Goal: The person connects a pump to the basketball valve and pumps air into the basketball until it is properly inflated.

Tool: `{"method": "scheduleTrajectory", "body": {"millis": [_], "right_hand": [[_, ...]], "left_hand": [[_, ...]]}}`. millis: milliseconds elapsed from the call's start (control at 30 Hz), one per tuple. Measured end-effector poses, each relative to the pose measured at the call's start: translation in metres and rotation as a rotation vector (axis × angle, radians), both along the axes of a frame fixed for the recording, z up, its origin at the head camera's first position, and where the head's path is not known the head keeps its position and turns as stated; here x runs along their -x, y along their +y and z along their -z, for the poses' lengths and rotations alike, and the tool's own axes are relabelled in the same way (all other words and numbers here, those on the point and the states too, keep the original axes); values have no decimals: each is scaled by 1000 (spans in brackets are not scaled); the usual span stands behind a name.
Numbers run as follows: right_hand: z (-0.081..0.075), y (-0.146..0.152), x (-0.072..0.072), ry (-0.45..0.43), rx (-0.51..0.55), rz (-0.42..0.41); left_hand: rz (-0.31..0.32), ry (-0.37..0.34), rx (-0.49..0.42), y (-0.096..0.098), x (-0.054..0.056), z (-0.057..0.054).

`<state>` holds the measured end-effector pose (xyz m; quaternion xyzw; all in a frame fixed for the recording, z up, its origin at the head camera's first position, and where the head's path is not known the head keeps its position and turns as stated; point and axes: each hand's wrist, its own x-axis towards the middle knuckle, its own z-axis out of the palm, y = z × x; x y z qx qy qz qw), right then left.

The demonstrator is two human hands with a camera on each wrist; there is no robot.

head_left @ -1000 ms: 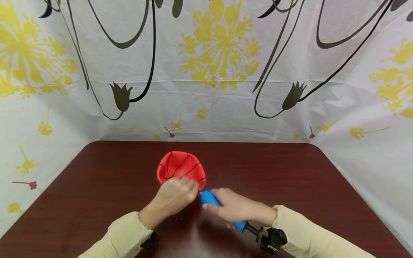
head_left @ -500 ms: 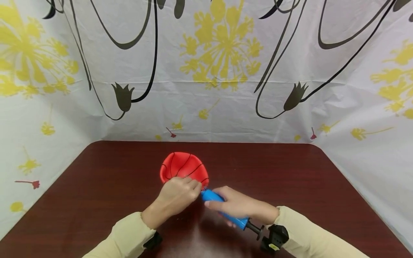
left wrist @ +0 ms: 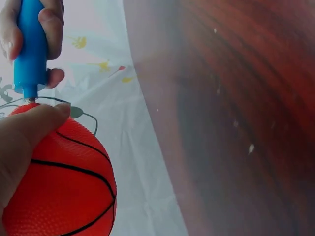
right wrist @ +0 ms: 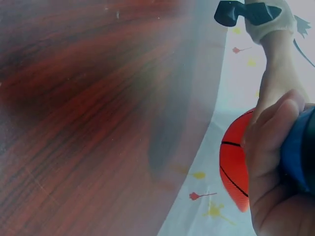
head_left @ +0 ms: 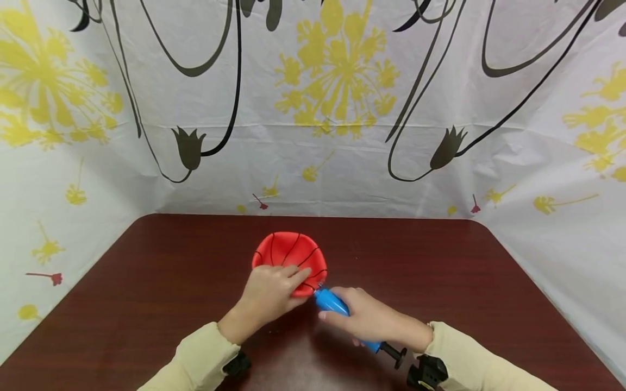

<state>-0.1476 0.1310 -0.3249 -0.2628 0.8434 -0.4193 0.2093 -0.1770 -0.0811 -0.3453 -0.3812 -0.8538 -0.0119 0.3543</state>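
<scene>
A red toy basketball with black lines, its upper side sunken in, is held above the table by my left hand. The fingers lie over its near side and the thumb shows below it. In the left wrist view that thumb presses the ball beside a thin metal needle. My right hand grips the blue barrel of a hand pump, whose tip meets the ball at the needle. The pump's black plunger handle sticks out behind the hand, toward the right wrist.
Below lies a dark reddish-brown table with rounded far corners. A white sheet with yellow and grey flower prints hangs behind it and along both sides. Black devices are strapped at both wrists.
The ball, pump and both hands have shifted a little to the right. My left fingers have gone from a tight fist at the ball's edge to reaching out over its surface.
</scene>
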Motion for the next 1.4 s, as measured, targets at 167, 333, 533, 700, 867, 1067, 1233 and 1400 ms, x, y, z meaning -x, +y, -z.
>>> {"method": "scheduleTrajectory", "body": {"millis": [167,333,533,700,867,1067,1233,1400], "right_hand": [[0,-2,-2,23,0,-17],[-6,-2,-1,-89,45,-60],[-8,-2,3,-189,105,-75],[-7,1,6,-225,137,-83],[-10,14,4,-253,174,-113],[-16,30,1,-276,189,-71],[-18,33,-1,-269,176,-53],[-18,33,-2,-240,171,-51]], "left_hand": [[56,-4,-56,-1,2,7],[147,87,-84,-3,3,9],[127,154,-84,-1,3,4],[96,183,-58,-6,5,4],[58,192,-47,-13,7,5],[21,190,-60,-20,10,3],[10,206,-67,-20,10,1],[-7,202,-85,-21,11,2]]}}
